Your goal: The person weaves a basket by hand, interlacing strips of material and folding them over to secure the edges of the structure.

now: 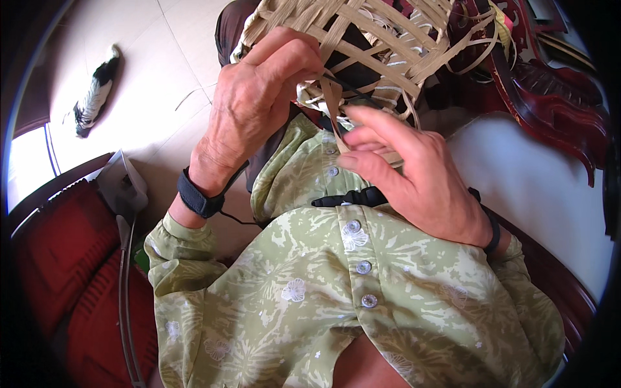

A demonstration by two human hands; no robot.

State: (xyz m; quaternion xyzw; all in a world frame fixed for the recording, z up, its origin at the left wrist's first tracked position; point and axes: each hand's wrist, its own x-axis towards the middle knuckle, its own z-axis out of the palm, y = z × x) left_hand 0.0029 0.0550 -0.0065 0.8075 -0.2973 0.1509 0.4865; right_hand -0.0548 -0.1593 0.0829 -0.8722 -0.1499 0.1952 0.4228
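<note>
A woven openwork piece of flat tan strips (378, 48), like a basket, rests over my knees at the top of the view. My left hand (259, 90) is closed at its near edge, fingertips pinched on a narrow tan strip (332, 97) that hangs down toward the other hand. Just right of that strip, my right hand (414, 168) has its thumb and forefinger apart. Its other fingers are partly curled and slightly blurred, with their tips close to the strip. Whether they touch it is unclear.
Loose strip ends (475, 42) stick out to the right, near a dark red carved wooden furniture piece (537, 110). A red seat (77, 258) stands at the left. On the tiled floor (162, 58) lies a black-and-white furry shape (97, 90), perhaps a cat.
</note>
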